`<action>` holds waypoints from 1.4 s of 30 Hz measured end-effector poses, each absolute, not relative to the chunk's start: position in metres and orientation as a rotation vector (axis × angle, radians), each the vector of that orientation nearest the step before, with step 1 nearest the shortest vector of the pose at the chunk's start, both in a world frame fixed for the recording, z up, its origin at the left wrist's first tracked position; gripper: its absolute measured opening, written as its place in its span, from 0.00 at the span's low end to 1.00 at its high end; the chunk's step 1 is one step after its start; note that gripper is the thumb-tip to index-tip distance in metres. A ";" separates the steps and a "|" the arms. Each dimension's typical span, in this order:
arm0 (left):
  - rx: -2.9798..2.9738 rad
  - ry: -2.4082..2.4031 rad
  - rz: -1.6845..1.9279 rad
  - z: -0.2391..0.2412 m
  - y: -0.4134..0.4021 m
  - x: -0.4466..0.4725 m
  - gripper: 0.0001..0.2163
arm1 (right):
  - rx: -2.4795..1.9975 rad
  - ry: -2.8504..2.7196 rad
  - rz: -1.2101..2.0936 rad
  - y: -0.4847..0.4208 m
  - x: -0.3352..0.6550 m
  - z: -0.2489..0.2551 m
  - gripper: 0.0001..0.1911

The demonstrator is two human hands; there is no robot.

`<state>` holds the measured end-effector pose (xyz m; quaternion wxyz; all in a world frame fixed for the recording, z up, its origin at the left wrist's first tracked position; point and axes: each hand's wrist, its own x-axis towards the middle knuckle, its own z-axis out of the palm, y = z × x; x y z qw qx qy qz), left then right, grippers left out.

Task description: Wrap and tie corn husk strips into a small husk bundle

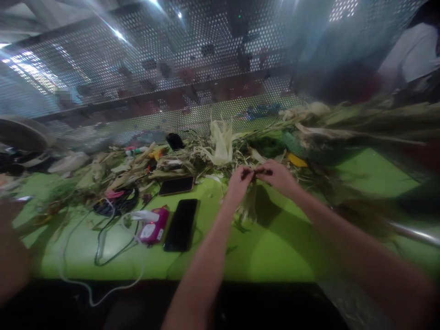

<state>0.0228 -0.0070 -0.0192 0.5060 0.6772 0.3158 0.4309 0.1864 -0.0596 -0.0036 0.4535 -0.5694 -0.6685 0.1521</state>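
Note:
My left hand and my right hand meet over the middle of the green tabletop, fingertips pinched close together. Between them they grip the top of a small bundle of pale corn husk, whose frayed lower end hangs down toward the table. What exactly lies between the fingertips is too small and blurred to tell. Just beyond my hands, a larger pale corn husk piece stands upright with its strips spreading at the top.
Left of my hands lie a black phone, a second phone, a magenta power strip and a white cable. Dried plant scraps line the back. A perforated metal screen rises behind. Another person's sleeve shows at right.

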 end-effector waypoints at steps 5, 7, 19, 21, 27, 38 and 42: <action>1.724 0.766 1.039 -0.013 -0.013 0.021 0.01 | -1.468 -1.672 0.205 -0.062 0.181 -0.004 0.02; 1.733 0.779 1.039 -0.012 -0.013 0.020 0.02 | -1.478 -1.699 0.148 -0.064 0.178 -0.002 0.03; 1.633 0.793 1.088 -0.023 -0.006 0.024 0.11 | -1.516 -1.485 0.442 -0.060 0.177 -0.002 0.05; 1.717 0.793 1.137 -0.022 -0.007 0.023 0.09 | -1.526 -1.464 0.527 -0.059 0.178 -0.003 0.06; 1.884 0.775 1.099 -0.018 -0.012 0.022 0.09 | -1.554 -1.493 0.554 -0.058 0.180 -0.003 0.05; 1.916 0.897 1.004 -0.017 -0.007 0.019 0.04 | -1.424 -1.642 0.314 -0.060 0.184 -0.002 0.03; 1.750 0.836 0.922 -0.016 -0.006 0.018 0.02 | -1.408 -1.637 0.347 -0.060 0.184 -0.002 0.04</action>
